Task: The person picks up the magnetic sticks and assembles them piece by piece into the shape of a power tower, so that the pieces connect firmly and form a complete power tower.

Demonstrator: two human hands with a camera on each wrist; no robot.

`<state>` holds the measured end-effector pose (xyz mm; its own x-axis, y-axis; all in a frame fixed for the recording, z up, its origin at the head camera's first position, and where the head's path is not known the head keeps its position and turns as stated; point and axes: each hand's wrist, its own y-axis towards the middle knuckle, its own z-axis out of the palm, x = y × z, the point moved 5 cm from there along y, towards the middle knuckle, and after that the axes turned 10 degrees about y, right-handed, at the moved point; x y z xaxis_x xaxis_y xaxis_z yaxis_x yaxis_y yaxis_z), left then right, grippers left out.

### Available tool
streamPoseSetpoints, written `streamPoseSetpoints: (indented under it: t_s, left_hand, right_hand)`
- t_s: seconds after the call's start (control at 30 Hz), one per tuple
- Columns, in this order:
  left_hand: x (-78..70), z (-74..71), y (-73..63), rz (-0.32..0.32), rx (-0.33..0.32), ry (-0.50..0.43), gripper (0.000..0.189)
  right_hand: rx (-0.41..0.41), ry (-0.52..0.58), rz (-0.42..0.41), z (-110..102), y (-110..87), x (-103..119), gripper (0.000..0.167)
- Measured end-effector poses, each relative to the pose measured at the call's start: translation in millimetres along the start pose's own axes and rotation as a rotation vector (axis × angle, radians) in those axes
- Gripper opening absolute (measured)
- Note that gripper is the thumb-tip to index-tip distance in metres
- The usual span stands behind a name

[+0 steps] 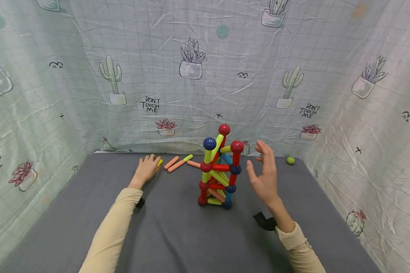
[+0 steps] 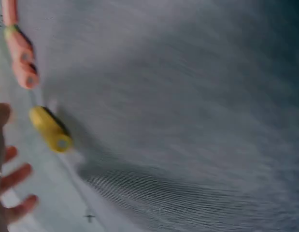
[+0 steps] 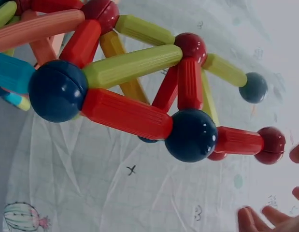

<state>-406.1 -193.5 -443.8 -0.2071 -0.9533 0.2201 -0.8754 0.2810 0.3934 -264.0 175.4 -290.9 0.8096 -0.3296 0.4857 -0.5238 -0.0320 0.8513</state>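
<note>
A tall tower of coloured rods and balls stands upright mid-table. Its visible top balls include a blue ball and a red ball. My right hand is raised just right of the tower, thumb and fingers apart, holding nothing. In the right wrist view, those fingertips show beyond the tower's red end ball. My left hand reaches low toward the back left, beside a short yellow rod. In the left wrist view its fingers are spread, with a gap to that rod.
Salmon rods lie near the table's back edge, one joined end to end with a lime rod. Another salmon rod lies left of the tower. A green ball rests back right. Printed cloth surrounds the grey table.
</note>
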Motion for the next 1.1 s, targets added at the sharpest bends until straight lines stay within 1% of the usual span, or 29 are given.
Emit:
streamPoseSetpoints:
  t_s: [0.07, 0.13, 0.2, 0.3, 0.33, 0.4, 0.47, 0.5, 0.53, 0.57, 0.63, 0.67, 0.73, 0.8, 0.87, 0.9, 0.93, 0.97, 1.0, 1.03, 1.1]
  left_hand:
    - [5.7, 9.6, -5.7, -0.023, 0.092, 0.022, 0.041]
    - [9.7, 15.7, -10.8, -0.038, 0.173, 0.030, 0.042]
    - [12.7, 18.5, -14.6, -0.047, 0.226, 0.028, 0.038]
    - [16.0, 17.9, -17.8, -0.060, 0.269, 0.020, 0.031]
    - [17.4, 16.9, -18.4, -0.070, 0.276, 0.019, 0.029]
    - [20.7, 13.2, -18.9, -0.108, 0.267, 0.014, 0.028]
    - [23.5, 5.8, -17.4, -0.157, 0.218, 0.004, 0.030]
    - [23.8, -0.5, -14.9, -0.181, 0.183, -0.012, 0.031]
    - [23.1, -8.2, -11.1, -0.202, 0.135, -0.033, 0.032]
    - [20.9, -18.2, -5.7, -0.217, 0.079, -0.061, 0.031]
    - [11.2, -45.1, 8.2, -0.225, -0.026, -0.142, 0.033]
    - [3.7, -62.1, 16.2, -0.220, -0.077, -0.197, 0.032]
    - [-15.3, -100.9, 30.6, -0.187, -0.179, -0.353, 0.032]
    - [-38.6, -146.2, 38.6, -0.127, -0.286, -0.542, 0.034]
    - [-62.8, -189.6, 40.5, -0.033, -0.390, -0.728, 0.033]
    - [-74.6, -208.7, 39.7, 0.023, -0.429, -0.811, 0.032]
    - [-86.2, -225.5, 37.8, 0.078, -0.462, -0.879, 0.032]
    - [-96.6, -239.5, 35.7, 0.130, -0.480, -0.934, 0.032]
    - [-105.7, -250.0, 34.1, 0.175, -0.484, -0.975, 0.032]
    - [-113.2, -256.7, 33.3, 0.216, -0.485, -1.000, 0.032]
    - [-124.7, -263.4, 32.4, 0.281, -0.473, -1.010, 0.034]
  right_hand:
    - [0.070, 0.019, 0.045, 2.8, 1.5, 0.6, 0.061]
    - [0.131, 0.059, 0.080, 6.8, 3.1, 5.1, 0.064]
    - [0.178, 0.088, 0.105, 11.1, 4.9, 11.2, 0.066]
    - [0.211, 0.102, 0.141, 15.2, 6.6, 18.8, 0.067]
    - [0.215, 0.101, 0.149, 15.9, 6.9, 20.1, 0.068]
    - [0.218, 0.100, 0.151, 16.4, 7.3, 21.7, 0.068]
    - [0.218, 0.101, 0.143, 16.6, 7.3, 21.7, 0.068]
    - [0.220, 0.100, 0.140, 16.7, 7.2, 21.4, 0.069]
    - [0.222, 0.100, 0.140, 16.8, 6.9, 20.8, 0.069]
    - [0.224, 0.099, 0.142, 16.9, 6.6, 20.1, 0.069]
    - [0.231, 0.098, 0.153, 17.6, 6.0, 18.9, 0.070]
    - [0.234, 0.097, 0.160, 17.9, 5.7, 18.4, 0.070]
    - [0.241, 0.098, 0.175, 19.1, 5.0, 17.5, 0.070]
    - [0.250, 0.091, 0.181, 20.6, 4.3, 16.9, 0.070]
    - [0.255, 0.088, 0.175, 21.9, 4.1, 16.5, 0.070]
    - [0.256, 0.087, 0.169, 22.3, 4.3, 16.4, 0.070]
    - [0.256, 0.084, 0.164, 22.3, 4.1, 16.1, 0.070]
    - [0.256, 0.083, 0.160, 22.1, 4.1, 15.9, 0.069]
    - [0.255, 0.084, 0.159, 21.9, 4.3, 15.7, 0.069]
    - [0.254, 0.086, 0.158, 21.6, 4.5, 15.5, 0.069]
    - [0.256, 0.088, 0.167, 21.2, 4.4, 14.7, 0.069]
